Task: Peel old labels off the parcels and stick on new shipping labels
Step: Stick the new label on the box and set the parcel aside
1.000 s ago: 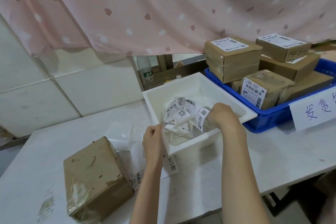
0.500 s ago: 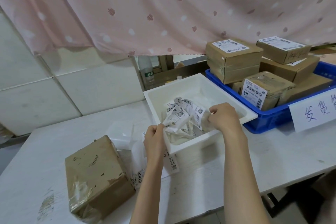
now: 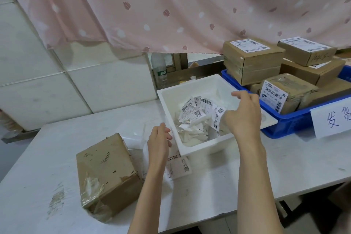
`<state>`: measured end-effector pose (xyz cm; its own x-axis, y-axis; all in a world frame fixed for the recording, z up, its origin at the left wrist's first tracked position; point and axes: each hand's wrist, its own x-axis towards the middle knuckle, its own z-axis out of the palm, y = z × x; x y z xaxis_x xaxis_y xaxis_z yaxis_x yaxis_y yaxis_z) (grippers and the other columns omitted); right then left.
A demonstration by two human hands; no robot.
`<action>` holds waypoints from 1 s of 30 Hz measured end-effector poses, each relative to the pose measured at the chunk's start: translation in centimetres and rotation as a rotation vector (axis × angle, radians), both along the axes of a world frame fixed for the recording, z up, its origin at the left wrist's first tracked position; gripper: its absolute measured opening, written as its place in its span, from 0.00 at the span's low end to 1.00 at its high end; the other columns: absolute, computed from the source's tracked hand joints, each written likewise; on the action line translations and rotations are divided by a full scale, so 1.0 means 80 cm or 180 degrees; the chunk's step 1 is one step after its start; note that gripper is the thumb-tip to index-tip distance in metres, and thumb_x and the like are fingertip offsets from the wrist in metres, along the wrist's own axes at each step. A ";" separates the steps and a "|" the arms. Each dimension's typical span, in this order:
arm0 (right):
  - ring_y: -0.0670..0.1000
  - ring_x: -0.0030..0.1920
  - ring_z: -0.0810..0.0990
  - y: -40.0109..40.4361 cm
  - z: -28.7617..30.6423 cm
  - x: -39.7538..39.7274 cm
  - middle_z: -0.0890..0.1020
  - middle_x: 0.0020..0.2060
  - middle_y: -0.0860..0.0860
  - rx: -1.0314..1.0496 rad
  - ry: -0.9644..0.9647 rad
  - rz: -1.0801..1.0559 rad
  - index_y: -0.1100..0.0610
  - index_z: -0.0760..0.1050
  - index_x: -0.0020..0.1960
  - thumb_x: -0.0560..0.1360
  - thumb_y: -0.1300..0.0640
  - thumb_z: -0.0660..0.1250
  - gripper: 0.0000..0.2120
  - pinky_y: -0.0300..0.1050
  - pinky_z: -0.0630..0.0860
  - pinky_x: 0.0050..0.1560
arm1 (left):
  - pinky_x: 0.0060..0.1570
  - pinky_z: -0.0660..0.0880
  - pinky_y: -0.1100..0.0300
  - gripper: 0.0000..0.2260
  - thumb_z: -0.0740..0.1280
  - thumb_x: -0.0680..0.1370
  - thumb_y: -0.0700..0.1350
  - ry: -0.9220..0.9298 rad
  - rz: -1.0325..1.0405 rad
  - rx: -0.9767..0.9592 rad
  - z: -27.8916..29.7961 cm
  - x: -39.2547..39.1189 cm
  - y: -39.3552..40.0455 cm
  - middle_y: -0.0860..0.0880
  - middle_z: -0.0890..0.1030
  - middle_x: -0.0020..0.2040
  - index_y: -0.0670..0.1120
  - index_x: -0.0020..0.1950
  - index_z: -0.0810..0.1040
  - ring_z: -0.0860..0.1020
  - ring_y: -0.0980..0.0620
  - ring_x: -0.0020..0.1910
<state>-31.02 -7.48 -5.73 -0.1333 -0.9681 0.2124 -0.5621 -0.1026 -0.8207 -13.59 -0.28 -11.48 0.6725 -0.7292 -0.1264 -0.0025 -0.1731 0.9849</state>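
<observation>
A brown cardboard parcel [image 3: 107,174] lies on the white table at the left, its top bare with torn scraps where a label was. A white bin [image 3: 212,83] holds a heap of crumpled old labels [image 3: 199,118]. My right hand [image 3: 242,114] hovers over the bin's right side, fingers spread and holding nothing. My left hand [image 3: 158,142] hangs just left of the bin with loosely curled fingers, empty. A sheet of new labels [image 3: 177,167] lies flat on the table under my left wrist.
A blue crate [image 3: 296,125] at the right holds several labelled brown parcels [image 3: 252,62]. A white paper sign [image 3: 332,118] hangs on its front. A pink curtain hangs behind, with a plastic bottle [image 3: 160,70] under its hem. The table's front edge is near me.
My right hand let go of the crumpled label, opened and lifted over the bin. My left hand left the bin's rim and drew back slightly to the left.
</observation>
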 end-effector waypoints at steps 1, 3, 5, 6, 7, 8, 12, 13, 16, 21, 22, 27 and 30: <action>0.48 0.55 0.73 0.006 0.005 0.005 0.69 0.65 0.50 -0.0177 -0.0186 0.0071 0.51 0.70 0.67 0.73 0.71 0.66 0.26 0.37 0.69 0.48 | 0.31 0.64 0.60 0.10 0.59 0.81 0.45 -0.0118 -0.0086 0.0091 0.001 0.008 0.004 0.49 0.74 0.35 0.44 0.43 0.75 0.69 0.53 0.30; 0.45 0.44 0.74 0.021 0.017 0.021 0.74 0.58 0.46 -0.0335 -0.0656 0.0465 0.49 0.73 0.62 0.74 0.71 0.65 0.23 0.33 0.71 0.43 | 0.30 0.65 0.62 0.07 0.61 0.79 0.41 -0.0386 -0.0229 0.0294 0.001 0.022 0.016 0.49 0.76 0.36 0.42 0.44 0.76 0.69 0.53 0.31; 0.45 0.41 0.75 0.039 0.026 0.045 0.77 0.53 0.44 -0.0307 -0.1011 0.1011 0.49 0.76 0.56 0.74 0.71 0.63 0.20 0.31 0.74 0.41 | 0.31 0.66 0.62 0.06 0.62 0.79 0.41 -0.0668 -0.0303 0.0444 0.000 0.031 0.026 0.49 0.78 0.38 0.41 0.45 0.77 0.70 0.52 0.32; 0.45 0.41 0.75 0.048 0.028 0.059 0.78 0.51 0.44 -0.0278 -0.1077 0.1279 0.49 0.77 0.54 0.74 0.71 0.63 0.19 0.29 0.74 0.42 | 0.32 0.67 0.61 0.06 0.62 0.79 0.41 -0.0805 -0.0339 0.0508 -0.001 0.035 0.030 0.49 0.80 0.39 0.41 0.46 0.77 0.71 0.52 0.33; 0.45 0.42 0.76 0.056 0.027 0.073 0.78 0.51 0.43 -0.0236 -0.1072 0.1522 0.49 0.78 0.53 0.73 0.71 0.63 0.19 0.27 0.73 0.44 | 0.34 0.69 0.61 0.06 0.62 0.79 0.42 -0.0913 -0.0360 0.0572 -0.003 0.039 0.034 0.50 0.81 0.40 0.41 0.47 0.77 0.72 0.53 0.33; 0.44 0.42 0.77 0.062 0.025 0.086 0.79 0.50 0.42 -0.0158 -0.1010 0.1737 0.49 0.79 0.51 0.73 0.70 0.63 0.18 0.27 0.73 0.44 | 0.35 0.70 0.60 0.06 0.63 0.78 0.42 -0.0989 -0.0352 0.0624 -0.004 0.042 0.038 0.50 0.82 0.40 0.42 0.47 0.78 0.73 0.53 0.34; 0.41 0.43 0.78 0.077 0.005 0.122 0.80 0.46 0.42 0.0529 -0.0527 0.2327 0.53 0.80 0.52 0.75 0.66 0.63 0.13 0.30 0.71 0.39 | 0.36 0.69 0.60 0.05 0.62 0.78 0.43 -0.1261 -0.0156 0.0734 -0.009 0.060 0.055 0.51 0.82 0.42 0.45 0.47 0.78 0.77 0.52 0.40; 0.43 0.46 0.79 0.080 -0.003 0.128 0.80 0.47 0.43 0.0688 -0.0366 0.2400 0.54 0.80 0.54 0.75 0.65 0.63 0.12 0.33 0.72 0.41 | 0.37 0.69 0.60 0.05 0.62 0.78 0.42 -0.1320 -0.0093 0.0741 -0.009 0.064 0.058 0.51 0.81 0.43 0.44 0.48 0.78 0.77 0.51 0.43; 0.48 0.56 0.78 0.088 -0.020 0.142 0.78 0.58 0.50 0.0846 0.0350 0.2430 0.56 0.78 0.59 0.76 0.66 0.61 0.14 0.38 0.74 0.47 | 0.43 0.70 0.58 0.06 0.64 0.77 0.41 -0.1462 0.0061 0.0781 -0.012 0.076 0.063 0.48 0.80 0.50 0.43 0.53 0.78 0.77 0.49 0.49; 0.58 0.65 0.70 0.097 -0.030 0.159 0.69 0.65 0.59 0.0788 0.1489 0.2329 0.65 0.69 0.65 0.80 0.64 0.57 0.14 0.45 0.68 0.57 | 0.55 0.69 0.57 0.13 0.69 0.74 0.42 -0.1974 0.0010 0.0751 -0.027 0.082 0.064 0.47 0.70 0.63 0.42 0.59 0.77 0.72 0.49 0.58; 0.60 0.69 0.67 0.100 -0.035 0.161 0.69 0.66 0.60 0.0850 0.1708 0.2354 0.66 0.68 0.66 0.81 0.63 0.56 0.15 0.48 0.66 0.63 | 0.59 0.70 0.54 0.13 0.70 0.73 0.41 -0.2040 0.0003 0.0665 -0.029 0.081 0.063 0.46 0.69 0.65 0.43 0.58 0.77 0.71 0.48 0.61; 0.62 0.78 0.45 0.109 -0.079 0.176 0.47 0.77 0.65 0.1146 0.1946 0.2073 0.67 0.53 0.75 0.79 0.60 0.59 0.28 0.52 0.51 0.76 | 0.52 0.69 0.59 0.08 0.70 0.72 0.37 -0.2344 0.0057 0.0433 -0.028 0.072 0.061 0.52 0.71 0.53 0.48 0.47 0.81 0.72 0.48 0.57; 0.60 0.74 0.59 0.101 -0.089 0.177 0.60 0.72 0.60 0.0786 0.1630 0.1726 0.62 0.64 0.69 0.77 0.61 0.63 0.22 0.50 0.63 0.71 | 0.42 0.67 0.64 0.07 0.69 0.75 0.39 -0.2359 -0.0127 0.0557 -0.026 0.070 0.060 0.53 0.72 0.47 0.51 0.45 0.82 0.73 0.53 0.49</action>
